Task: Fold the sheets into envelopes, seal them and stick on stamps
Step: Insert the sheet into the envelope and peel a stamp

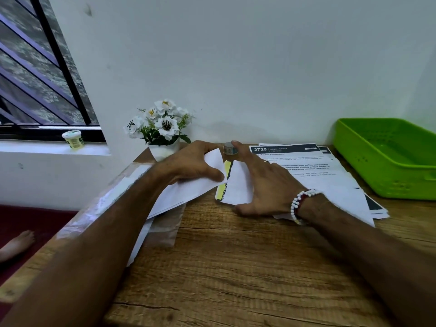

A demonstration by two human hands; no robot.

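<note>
My left hand grips a white envelope by its upper end, thumb on top, and holds it slanted above the wooden table. A folded sheet with a yellow and black printed strip lies just to its right. My right hand rests flat on that folded sheet with the fingers spread, and the index finger stretches toward a small tape roll at the back. A stack of printed sheets lies under and beyond my right wrist.
A green plastic tray stands at the back right. A white pot of artificial flowers stands against the wall. More white paper and a clear sleeve lie under my left forearm. A small tub rests on the window sill.
</note>
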